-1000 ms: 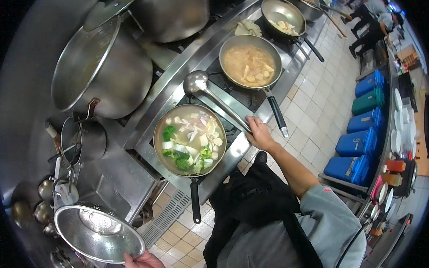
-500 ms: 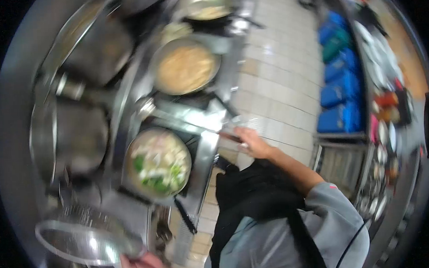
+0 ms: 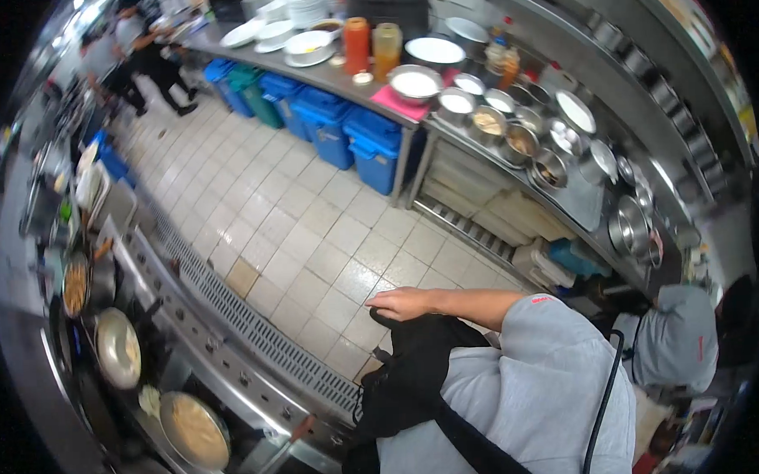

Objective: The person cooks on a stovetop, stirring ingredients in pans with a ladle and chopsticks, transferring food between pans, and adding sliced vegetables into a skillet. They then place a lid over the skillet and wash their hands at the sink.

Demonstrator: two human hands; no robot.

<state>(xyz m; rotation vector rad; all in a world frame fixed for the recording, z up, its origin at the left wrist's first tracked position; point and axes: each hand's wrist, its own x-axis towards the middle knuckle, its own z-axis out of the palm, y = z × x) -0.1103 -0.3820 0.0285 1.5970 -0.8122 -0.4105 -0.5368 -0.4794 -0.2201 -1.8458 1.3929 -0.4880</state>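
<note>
My right hand is at the front of my black apron, above the tiled floor. Its fingers are stretched out and I see nothing held in them. Below and to the left, a long-handled ladle or similar tool with a wooden grip lies over the stove edge, its head cut off by the frame. Beside it a frying pan holds a pale orange-brown sauce. Another pan with light food sits farther along. My left hand is out of view.
A steel stove front with knobs runs along the left, above a floor grate. Across the aisle stand blue bins and a steel counter with bowls and plates. Co-workers stand at the far left; another person is at right.
The view has swung right, from the stove toward the aisle and counter. My right hand has let go of the wooden-handled tool. My left hand, earlier holding a clear domed lid, has left view.
</note>
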